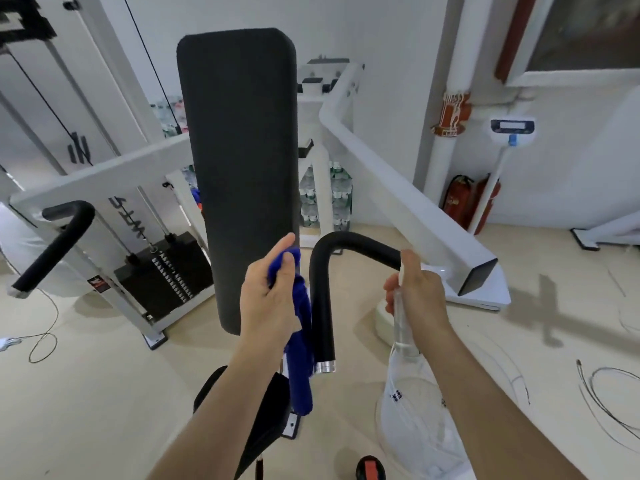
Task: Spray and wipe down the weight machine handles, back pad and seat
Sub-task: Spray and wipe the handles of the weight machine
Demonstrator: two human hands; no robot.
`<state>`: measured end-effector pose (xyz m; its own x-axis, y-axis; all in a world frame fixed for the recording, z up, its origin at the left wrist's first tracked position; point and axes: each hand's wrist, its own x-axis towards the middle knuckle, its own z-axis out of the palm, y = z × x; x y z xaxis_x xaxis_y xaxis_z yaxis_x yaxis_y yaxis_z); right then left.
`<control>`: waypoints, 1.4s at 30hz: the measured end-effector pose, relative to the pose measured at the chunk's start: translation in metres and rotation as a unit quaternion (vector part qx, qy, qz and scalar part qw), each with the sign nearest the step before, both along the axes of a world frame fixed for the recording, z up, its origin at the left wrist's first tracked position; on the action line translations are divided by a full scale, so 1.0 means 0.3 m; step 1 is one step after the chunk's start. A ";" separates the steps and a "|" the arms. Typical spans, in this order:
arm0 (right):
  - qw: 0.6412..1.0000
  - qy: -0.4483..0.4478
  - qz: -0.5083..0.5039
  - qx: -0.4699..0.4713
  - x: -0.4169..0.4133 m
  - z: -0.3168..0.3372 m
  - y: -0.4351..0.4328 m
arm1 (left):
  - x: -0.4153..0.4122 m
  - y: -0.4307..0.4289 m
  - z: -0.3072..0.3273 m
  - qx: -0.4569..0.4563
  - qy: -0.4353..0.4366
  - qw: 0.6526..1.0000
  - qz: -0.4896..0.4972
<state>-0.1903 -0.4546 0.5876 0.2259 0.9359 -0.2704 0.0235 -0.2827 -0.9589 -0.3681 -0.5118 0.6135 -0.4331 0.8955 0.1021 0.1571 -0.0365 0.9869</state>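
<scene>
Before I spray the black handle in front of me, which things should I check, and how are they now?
1. Grip of right hand on spray bottle: ok.
2. Spray aimed at near handle: cannot tell, the hand covers the bottle's head.
3. Grip of left hand on blue cloth: ok.
4. Liquid left in bottle: cannot tell.
5. Reach to near handle: ok.

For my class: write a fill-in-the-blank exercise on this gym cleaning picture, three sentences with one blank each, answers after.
1. The left hand grips a ____ cloth.
2. The right hand grips a clear spray bottle near the curved ____ handle.
3. The weight stack sits to the ____ of the back pad.
Missing words: blue, black, left.
</scene>
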 end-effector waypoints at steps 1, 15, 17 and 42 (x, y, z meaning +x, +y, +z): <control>1.000 0.008 0.003 -0.005 0.007 -0.005 0.002 | -0.009 0.031 0.013 0.009 0.010 1.000 -0.001; 0.986 0.156 0.054 -0.010 0.152 0.031 0.110 | 0.234 0.315 0.306 0.104 0.363 0.850 -0.368; 0.988 0.139 0.061 -0.006 0.190 0.041 0.123 | 0.229 0.298 0.227 -0.030 0.349 0.822 -0.449; 0.962 -0.160 0.217 0.037 0.260 -0.032 0.185 | 0.342 0.592 -0.009 -0.164 0.700 0.582 -0.379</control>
<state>-0.1124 -0.3989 0.5779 -0.1298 0.9749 -0.1810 0.4223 -0.1108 -0.8997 -0.2656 -0.3341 0.6108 0.4016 0.8458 -0.3511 0.8779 -0.4647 -0.1154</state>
